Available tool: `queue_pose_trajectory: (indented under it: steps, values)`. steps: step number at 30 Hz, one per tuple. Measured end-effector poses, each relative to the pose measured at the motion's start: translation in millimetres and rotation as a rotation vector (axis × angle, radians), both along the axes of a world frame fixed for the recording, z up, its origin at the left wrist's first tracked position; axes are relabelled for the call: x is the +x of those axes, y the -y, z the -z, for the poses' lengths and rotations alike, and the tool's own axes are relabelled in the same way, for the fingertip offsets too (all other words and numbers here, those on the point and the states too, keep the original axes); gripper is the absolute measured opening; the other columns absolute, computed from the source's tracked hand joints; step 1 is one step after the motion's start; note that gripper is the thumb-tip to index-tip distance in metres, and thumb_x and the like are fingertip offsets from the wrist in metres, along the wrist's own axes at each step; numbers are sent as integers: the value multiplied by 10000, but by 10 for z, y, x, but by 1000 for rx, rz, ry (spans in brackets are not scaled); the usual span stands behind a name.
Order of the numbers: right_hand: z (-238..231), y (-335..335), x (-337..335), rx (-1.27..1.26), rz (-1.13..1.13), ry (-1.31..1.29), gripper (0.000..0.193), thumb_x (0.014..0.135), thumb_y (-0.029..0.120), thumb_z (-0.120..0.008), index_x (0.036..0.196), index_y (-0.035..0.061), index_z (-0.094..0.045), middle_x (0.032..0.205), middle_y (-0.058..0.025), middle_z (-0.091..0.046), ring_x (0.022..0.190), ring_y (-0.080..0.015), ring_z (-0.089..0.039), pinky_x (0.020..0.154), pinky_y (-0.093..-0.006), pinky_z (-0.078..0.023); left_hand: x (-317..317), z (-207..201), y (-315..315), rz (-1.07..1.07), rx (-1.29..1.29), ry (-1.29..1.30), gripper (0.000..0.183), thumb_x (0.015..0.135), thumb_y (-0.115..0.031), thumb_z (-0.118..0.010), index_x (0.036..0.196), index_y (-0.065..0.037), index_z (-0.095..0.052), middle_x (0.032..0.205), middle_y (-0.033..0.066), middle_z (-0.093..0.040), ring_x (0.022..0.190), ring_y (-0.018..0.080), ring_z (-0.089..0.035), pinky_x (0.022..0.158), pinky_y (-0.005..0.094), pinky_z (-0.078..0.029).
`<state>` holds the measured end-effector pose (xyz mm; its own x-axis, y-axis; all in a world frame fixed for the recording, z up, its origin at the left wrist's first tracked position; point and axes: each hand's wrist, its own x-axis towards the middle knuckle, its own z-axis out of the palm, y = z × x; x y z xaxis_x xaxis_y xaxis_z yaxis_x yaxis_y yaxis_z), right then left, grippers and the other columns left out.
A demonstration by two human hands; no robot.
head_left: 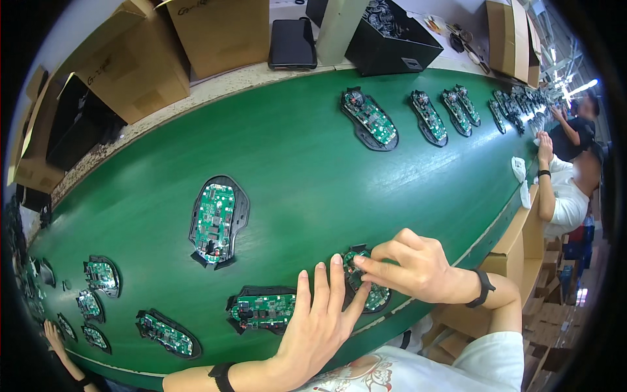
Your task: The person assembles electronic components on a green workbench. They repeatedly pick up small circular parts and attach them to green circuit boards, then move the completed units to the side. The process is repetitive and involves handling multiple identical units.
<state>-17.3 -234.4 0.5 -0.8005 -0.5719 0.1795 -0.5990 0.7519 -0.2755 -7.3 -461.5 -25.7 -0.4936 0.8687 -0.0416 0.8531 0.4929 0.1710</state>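
Observation:
Close to the belt's near edge lies a black plastic housing with a green circuit board [377, 298], partly covered by both hands. My right hand [415, 266] bends over its upper end, with thumb and forefinger pinched at the board; whatever small part they grip is hidden. My left hand [317, 330] has its fingers stretched out and apart, its thumb reaching to the side of this same unit. Just left of that hand, and partly behind it, another circuit board in a black housing [261, 310] lies sideways.
On the green belt [281, 157], a circuit-board unit [215, 219] lies at centre left, and several more stand at left and far right. Along the far ledge are cardboard boxes [134, 72], a black tablet-like device [292, 44] and a black bin [395, 49]. Co-workers [565, 189] sit at right.

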Motion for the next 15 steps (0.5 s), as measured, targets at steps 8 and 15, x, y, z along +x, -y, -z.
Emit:
queue_pose_trajectory:
  steps: [8, 15]
  values:
    - [36, 20, 34, -47, 64, 132, 388, 771, 95, -763, 1151, 49, -701, 878, 3, -600, 794, -144, -574, 431, -274, -453, -43, 38, -65, -12, 72, 55, 619, 815, -174, -637, 1426, -211, -544, 1426, 351, -429, 1218, 437, -535, 1032, 560, -445]
    - [23, 0, 183, 70, 79, 48, 453, 767, 72, -706, 1209, -9, -649, 952, -38, -619, 851, -172, -620, 452, -269, -476, -23, 27, -135, -34, 111, 15, 672, 752, -173, -688, 1409, -191, -550, 1433, 343, -425, 1229, 420, -525, 1028, 550, -451]
